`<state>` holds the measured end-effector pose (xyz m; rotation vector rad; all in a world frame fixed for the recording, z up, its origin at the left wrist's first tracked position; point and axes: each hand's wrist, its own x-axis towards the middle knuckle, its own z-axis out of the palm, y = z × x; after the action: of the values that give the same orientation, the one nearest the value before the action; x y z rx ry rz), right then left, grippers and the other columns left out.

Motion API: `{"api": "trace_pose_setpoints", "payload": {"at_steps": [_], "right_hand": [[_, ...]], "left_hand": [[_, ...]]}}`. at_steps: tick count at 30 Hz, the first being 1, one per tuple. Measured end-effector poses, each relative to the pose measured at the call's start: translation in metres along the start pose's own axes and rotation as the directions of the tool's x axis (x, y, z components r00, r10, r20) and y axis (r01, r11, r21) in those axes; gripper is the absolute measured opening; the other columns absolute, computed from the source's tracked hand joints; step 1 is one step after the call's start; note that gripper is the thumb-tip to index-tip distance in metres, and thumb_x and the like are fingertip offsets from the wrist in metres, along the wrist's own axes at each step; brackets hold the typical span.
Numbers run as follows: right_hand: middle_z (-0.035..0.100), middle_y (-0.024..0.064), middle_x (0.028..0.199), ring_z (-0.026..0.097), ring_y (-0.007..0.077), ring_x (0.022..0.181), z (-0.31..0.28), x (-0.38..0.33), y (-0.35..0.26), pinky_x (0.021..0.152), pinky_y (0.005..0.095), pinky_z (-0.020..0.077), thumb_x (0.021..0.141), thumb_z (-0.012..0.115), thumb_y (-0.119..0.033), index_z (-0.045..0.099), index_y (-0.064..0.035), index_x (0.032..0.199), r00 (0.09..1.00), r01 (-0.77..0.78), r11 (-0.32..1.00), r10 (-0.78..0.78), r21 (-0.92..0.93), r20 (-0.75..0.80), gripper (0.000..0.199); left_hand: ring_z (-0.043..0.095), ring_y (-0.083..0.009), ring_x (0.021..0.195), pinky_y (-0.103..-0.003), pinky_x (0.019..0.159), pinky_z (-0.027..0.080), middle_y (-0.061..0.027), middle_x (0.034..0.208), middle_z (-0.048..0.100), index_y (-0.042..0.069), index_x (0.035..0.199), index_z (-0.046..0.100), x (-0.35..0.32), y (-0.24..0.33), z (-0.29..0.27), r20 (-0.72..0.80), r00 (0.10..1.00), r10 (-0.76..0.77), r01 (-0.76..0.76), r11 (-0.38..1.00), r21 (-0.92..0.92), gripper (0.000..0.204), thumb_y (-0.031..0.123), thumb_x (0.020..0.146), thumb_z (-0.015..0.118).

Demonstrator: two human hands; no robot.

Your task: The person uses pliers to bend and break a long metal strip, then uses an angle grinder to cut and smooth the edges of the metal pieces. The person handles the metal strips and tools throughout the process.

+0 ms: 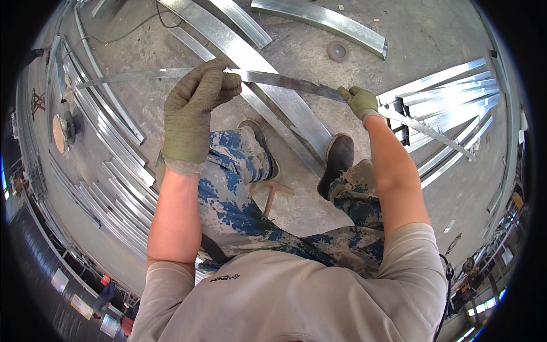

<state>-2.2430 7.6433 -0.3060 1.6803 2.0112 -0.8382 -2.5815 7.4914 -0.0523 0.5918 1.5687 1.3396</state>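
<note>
a long, thin metal strip (285, 81), dull grey and slightly bowed, spans crosswise above the shoes (336, 162) and concrete floor (399, 34). the gloved left hand (194, 108) has its fingers wrapped around it; the gloved right hand (360, 101) pinches it further along.

Both the left hand (191, 114) and the right hand (360, 102) wear olive-green knit gloves. The metal strip (285, 81) between them is dull silver-grey. The trousers (239, 199) carry a blue, white and tan pixelated camouflage pattern. The shoes (337, 162) are black, the shirt (285, 296) beige, and the concrete floor (433, 40) grey.
</note>
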Motion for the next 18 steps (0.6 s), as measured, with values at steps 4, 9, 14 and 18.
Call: {"api": "trace_pose_setpoints", "payload": {"at_steps": [4, 9, 14, 18], "right_hand": [[0.074, 0.0217, 0.116, 0.069, 0.0404, 0.113, -0.034, 0.005, -0.002, 0.098, 0.048, 0.0515, 0.097, 0.047, -0.074, 0.077, -0.0058, 0.113, 0.991, 0.006, 0.999, 0.0, -0.043, 0.131, 0.076], [0.073, 0.0241, 0.116, 0.068, 0.0405, 0.114, -0.025, 0.015, 0.004, 0.1, 0.0468, 0.0503, 0.096, 0.047, -0.074, 0.076, -0.0016, 0.114, 0.977, 0.017, 0.999, -0.005, -0.051, 0.215, 0.08], [0.075, 0.0253, 0.103, 0.071, 0.0407, 0.107, 0.007, 0.027, 0.015, 0.097, 0.0467, 0.0512, 0.095, 0.051, -0.074, 0.077, 0.0009, 0.107, 0.981, 0.048, 0.999, -0.051, 0.023, 0.185, 0.08], [0.073, 0.0256, 0.115, 0.068, 0.0383, 0.117, -0.004, 0.022, 0.017, 0.104, 0.044, 0.0487, 0.095, 0.051, -0.073, 0.075, 0.001, 0.115, 0.972, -0.019, 0.999, 0.008, 0.044, 0.236, 0.081]], "left_hand": [[0.073, -0.0209, 0.096, -0.036, 0.092, 0.059, -0.0095, 0.102, 0.075, -0.001, 0.128, 0.068, 0.0, 0.001, 0.002, 0.0, 1.0, 0.009, -0.009, 1.0, 0.021, 0.032, 0.021, 0.107, 0.059], [0.073, -0.0209, 0.097, -0.036, 0.092, 0.058, -0.0095, 0.102, 0.075, -0.002, 0.129, 0.067, -0.004, 0.005, 0.007, 0.02, 1.0, 0.005, -0.006, 0.997, 0.081, 0.032, 0.021, 0.107, 0.059], [0.073, -0.0208, 0.097, -0.036, 0.093, 0.058, -0.0099, 0.102, 0.075, -0.002, 0.128, 0.067, -0.006, 0.005, 0.012, 0.019, 1.0, -0.015, 0.013, 0.992, 0.129, 0.032, 0.021, 0.107, 0.06], [0.072, -0.0207, 0.097, -0.036, 0.093, 0.058, -0.0101, 0.103, 0.075, -0.002, 0.128, 0.067, -0.005, 0.006, 0.012, 0.039, 0.999, -0.007, 0.002, 0.991, 0.131, 0.033, 0.022, 0.107, 0.06]]}}
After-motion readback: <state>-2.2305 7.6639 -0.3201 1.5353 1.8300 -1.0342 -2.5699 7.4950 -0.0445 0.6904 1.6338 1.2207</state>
